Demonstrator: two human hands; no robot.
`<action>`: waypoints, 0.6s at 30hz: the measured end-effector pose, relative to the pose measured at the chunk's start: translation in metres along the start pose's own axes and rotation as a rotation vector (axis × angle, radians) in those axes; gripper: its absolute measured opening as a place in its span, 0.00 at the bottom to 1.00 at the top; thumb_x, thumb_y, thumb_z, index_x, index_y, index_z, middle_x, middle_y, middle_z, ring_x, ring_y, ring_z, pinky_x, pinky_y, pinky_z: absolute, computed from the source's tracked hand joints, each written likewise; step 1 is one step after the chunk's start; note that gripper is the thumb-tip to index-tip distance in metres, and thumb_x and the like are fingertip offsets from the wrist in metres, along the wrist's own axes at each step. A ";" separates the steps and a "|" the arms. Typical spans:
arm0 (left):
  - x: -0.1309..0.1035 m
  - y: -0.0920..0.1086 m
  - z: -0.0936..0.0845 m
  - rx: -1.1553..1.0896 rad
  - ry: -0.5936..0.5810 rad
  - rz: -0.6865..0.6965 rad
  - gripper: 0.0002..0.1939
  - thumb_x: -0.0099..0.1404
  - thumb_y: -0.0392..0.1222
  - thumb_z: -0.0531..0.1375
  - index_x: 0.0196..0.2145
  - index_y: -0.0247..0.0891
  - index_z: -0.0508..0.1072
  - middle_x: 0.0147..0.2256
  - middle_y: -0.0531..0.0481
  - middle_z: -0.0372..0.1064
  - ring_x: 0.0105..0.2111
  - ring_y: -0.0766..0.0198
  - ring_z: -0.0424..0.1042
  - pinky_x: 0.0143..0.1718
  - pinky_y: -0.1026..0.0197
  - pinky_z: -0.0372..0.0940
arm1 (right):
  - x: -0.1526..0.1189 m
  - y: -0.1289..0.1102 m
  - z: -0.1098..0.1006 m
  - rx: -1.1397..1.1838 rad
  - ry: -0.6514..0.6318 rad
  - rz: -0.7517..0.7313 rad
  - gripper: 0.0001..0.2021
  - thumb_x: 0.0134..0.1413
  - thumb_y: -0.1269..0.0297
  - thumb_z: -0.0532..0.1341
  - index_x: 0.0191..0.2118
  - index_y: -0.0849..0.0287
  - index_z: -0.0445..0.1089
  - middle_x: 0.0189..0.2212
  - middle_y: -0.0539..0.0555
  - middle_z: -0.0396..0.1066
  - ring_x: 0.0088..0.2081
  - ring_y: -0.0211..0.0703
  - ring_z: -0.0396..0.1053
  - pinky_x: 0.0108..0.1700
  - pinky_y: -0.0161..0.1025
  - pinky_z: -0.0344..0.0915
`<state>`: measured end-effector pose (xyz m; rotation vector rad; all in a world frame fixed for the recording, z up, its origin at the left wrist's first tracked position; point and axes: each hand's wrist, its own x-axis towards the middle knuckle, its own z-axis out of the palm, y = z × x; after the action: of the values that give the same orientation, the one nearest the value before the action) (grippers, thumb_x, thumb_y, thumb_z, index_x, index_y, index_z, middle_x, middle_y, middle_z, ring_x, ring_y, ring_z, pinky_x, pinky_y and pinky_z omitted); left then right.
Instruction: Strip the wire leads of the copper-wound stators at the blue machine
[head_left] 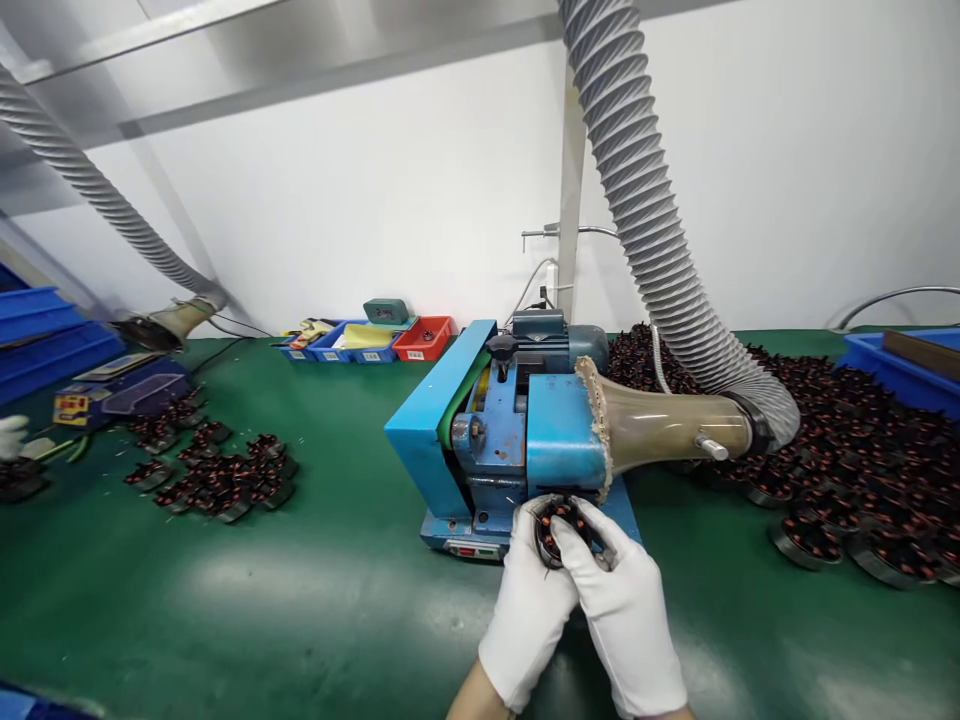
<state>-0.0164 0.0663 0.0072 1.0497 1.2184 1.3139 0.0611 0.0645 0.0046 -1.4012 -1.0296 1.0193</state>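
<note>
Both my hands wear white gloves and meet at the front of a blue belt machine (501,420). Between them is a motor stator (551,535), a round metal ring with black and copper windings. My left hand (534,590) wraps its left side. With the thumb across its face, my right hand (619,585) grips the right side. The stator is up against the machine's lower front opening, but whether it touches anything inside is hidden. A tan funnel (667,428) joins the machine's right side to a grey ribbed hose (645,180).
A large heap of stators (832,450) covers the bench on the right, by a blue crate (900,365). A smaller group (232,475) lies left. Small blue and red bins (424,340) stand at the back. Another gloved hand (11,437) shows at the far left.
</note>
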 end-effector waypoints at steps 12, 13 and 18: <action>-0.033 -0.018 -0.007 0.067 0.072 0.036 0.17 0.58 0.42 0.57 0.46 0.40 0.67 0.46 0.43 0.69 0.47 0.55 0.68 0.49 0.54 0.62 | -0.025 0.023 -0.011 0.069 -0.020 0.061 0.27 0.35 0.51 0.68 0.44 0.61 0.76 0.41 0.60 0.77 0.42 0.55 0.75 0.44 0.39 0.72; -0.027 -0.018 -0.006 0.056 0.059 0.022 0.16 0.58 0.41 0.57 0.46 0.40 0.66 0.46 0.43 0.69 0.47 0.56 0.68 0.49 0.55 0.62 | -0.020 0.019 -0.009 0.075 -0.026 0.064 0.27 0.37 0.50 0.68 0.44 0.61 0.75 0.42 0.60 0.77 0.42 0.55 0.75 0.45 0.40 0.72; -0.002 -0.010 0.001 0.007 0.049 0.014 0.15 0.56 0.35 0.56 0.43 0.39 0.64 0.44 0.44 0.70 0.44 0.59 0.70 0.47 0.57 0.64 | -0.001 0.001 -0.003 -0.010 -0.031 0.000 0.24 0.44 0.49 0.64 0.44 0.60 0.74 0.41 0.59 0.77 0.42 0.55 0.74 0.46 0.46 0.71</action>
<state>-0.0140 0.0646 -0.0028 1.0381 1.2546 1.3536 0.0638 0.0629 0.0034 -1.3975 -1.0584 1.0405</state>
